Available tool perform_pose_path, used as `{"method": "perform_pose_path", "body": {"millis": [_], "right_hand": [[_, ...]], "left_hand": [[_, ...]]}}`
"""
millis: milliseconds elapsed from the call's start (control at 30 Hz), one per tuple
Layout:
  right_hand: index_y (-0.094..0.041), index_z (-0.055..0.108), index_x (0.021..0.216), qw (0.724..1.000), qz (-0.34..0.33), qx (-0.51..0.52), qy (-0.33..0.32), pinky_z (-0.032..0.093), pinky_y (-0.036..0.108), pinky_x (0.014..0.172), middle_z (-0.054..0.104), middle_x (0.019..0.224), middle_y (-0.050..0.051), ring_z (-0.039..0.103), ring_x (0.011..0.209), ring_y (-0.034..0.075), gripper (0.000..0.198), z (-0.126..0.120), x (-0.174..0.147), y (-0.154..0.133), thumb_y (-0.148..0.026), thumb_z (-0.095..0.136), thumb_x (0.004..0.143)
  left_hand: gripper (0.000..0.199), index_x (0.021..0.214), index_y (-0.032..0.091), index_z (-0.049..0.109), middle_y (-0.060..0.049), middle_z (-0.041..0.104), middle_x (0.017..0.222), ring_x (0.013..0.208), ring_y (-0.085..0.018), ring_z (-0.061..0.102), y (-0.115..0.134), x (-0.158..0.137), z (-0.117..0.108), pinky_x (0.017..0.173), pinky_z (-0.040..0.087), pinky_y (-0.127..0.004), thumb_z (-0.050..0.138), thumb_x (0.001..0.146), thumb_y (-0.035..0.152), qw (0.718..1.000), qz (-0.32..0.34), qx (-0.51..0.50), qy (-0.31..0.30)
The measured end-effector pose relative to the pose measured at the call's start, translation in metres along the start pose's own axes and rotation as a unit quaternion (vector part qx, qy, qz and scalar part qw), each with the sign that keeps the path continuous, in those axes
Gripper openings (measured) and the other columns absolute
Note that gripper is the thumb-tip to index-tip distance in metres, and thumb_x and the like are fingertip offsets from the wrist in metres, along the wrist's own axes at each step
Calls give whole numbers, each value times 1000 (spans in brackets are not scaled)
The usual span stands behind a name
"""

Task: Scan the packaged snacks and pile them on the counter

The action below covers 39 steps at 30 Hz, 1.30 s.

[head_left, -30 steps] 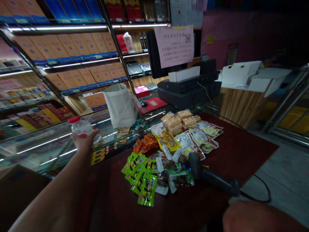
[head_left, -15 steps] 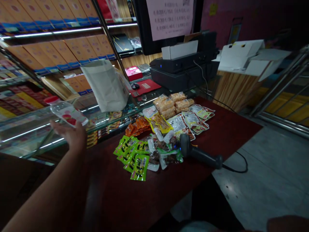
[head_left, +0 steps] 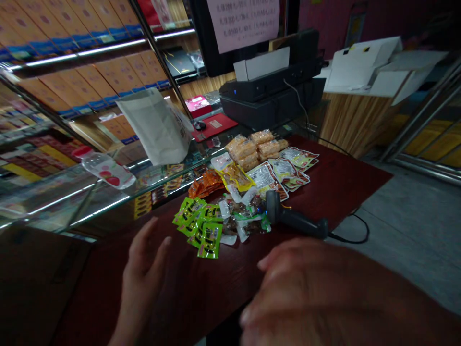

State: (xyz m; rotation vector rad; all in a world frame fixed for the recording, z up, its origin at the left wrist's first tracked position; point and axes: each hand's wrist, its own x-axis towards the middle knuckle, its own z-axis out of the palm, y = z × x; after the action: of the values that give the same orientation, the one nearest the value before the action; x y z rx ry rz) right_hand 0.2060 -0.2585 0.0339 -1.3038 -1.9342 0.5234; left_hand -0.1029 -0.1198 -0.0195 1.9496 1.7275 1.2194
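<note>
My left hand [head_left: 142,269] is over the near left of the dark red table [head_left: 230,283], thumb and fingers apart, holding nothing. Ahead of it lie several green snack packets [head_left: 201,223]. My right hand [head_left: 306,288] comes in large from the lower right, its back to me; motion smears its fingers. Just beyond it a black barcode scanner [head_left: 295,218] rests beside clear bags of dark snacks [head_left: 245,211]. On the glass counter [head_left: 115,204] at the left is a clear bottle [head_left: 108,170] with a red cap, touched by neither hand.
Behind the green packets are orange packets [head_left: 205,182], a yellow bag [head_left: 236,177], wrapped tan snacks [head_left: 248,149] and white-edged packs [head_left: 266,178]. A white bag [head_left: 156,127] stands on the counter. A black cash drawer [head_left: 270,105] sits at the back; a cable trails right.
My left hand has come away from the bottle, back toward me and to the right. My right hand has risen into view from the lower right. The bottle stays on the counter.
</note>
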Motion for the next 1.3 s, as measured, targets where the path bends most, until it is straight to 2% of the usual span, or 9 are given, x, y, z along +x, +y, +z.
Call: {"method": "perform_pose_path", "body": {"millis": [133, 200, 267, 433, 633, 900, 1067, 1200, 1300], "right_hand": [[-23, 58, 53, 973, 90, -137, 164, 47, 31, 51, 58, 49, 0, 58, 46, 17, 59, -9, 14, 41, -55, 42, 99], [-21, 69, 82, 965, 140, -154, 160, 55, 38, 69, 74, 78, 8, 71, 72, 25, 45, 7, 10, 79, -53, 43, 99], [-12, 62, 122, 958, 160, -171, 164, 55, 48, 87, 75, 109, 18, 70, 101, 34, 52, 27, 3, 113, -53, 50, 93], [-1, 46, 140, 951, 189, -230, 90, 52, 54, 95, 69, 123, 26, 66, 111, 39, 73, 54, -9, 151, -41, 67, 82], [0, 48, 138, 944, 195, -257, 64, 53, 50, 93, 71, 120, 25, 68, 107, 38, 67, 54, -6, 151, -34, 67, 82], [-4, 59, 126, 954, 170, -241, 54, 54, 53, 93, 73, 119, 26, 69, 108, 40, 48, 53, -1, 152, -30, 61, 85], [-11, 54, 131, 966, 167, -192, 54, 55, 48, 96, 72, 125, 21, 69, 111, 34, 53, 43, -9, 154, -40, 54, 87], [-16, 47, 138, 977, 186, -28, 97, 47, 46, 107, 62, 140, 16, 57, 129, 33, 63, 26, -16, 125, -54, 51, 88], [-22, 61, 117, 971, 211, 45, 102, 53, 43, 97, 74, 117, 12, 69, 106, 33, 51, 18, -17, 93, -60, 57, 83]], "left_hand": [[34, 90, 24, 69, -5, 73, 96, 95, -27, 67, 2, -31, 0, 90, 53, -39, 57, 83, 56, 994, -99, 11, -49], [35, 81, 24, 67, -4, 72, 85, 86, -26, 68, -5, -42, 6, 83, 53, -38, 55, 84, 57, 988, -122, 31, -90], [36, 78, 24, 64, -4, 71, 82, 83, -26, 67, -10, -48, 15, 79, 52, -37, 54, 84, 58, 983, -115, 63, -127], [30, 88, 21, 61, -9, 69, 93, 96, -29, 64, -7, -51, 36, 79, 47, -37, 62, 80, 50, 958, -92, 213, -166], [24, 85, 21, 59, -9, 66, 93, 99, -30, 62, -10, -50, 44, 77, 43, -37, 58, 82, 45, 952, -94, 244, -158], [30, 76, 24, 49, 2, 58, 68, 65, -18, 58, -18, -56, 38, 62, 45, -27, 52, 85, 53, 992, -86, -23, -90], [37, 86, 24, 50, 4, 62, 66, 56, -15, 59, -29, -49, 8, 55, 47, -25, 60, 81, 60, 982, -128, -139, -29], [43, 87, 23, 52, 3, 65, 66, 55, -16, 62, -32, -25, -27, 52, 50, -25, 70, 72, 59, 975, -126, -181, 35], [41, 89, 20, 58, 1, 68, 66, 55, -14, 62, -35, -6, -45, 54, 50, -23, 72, 72, 55, 975, -107, -186, 62]]}}
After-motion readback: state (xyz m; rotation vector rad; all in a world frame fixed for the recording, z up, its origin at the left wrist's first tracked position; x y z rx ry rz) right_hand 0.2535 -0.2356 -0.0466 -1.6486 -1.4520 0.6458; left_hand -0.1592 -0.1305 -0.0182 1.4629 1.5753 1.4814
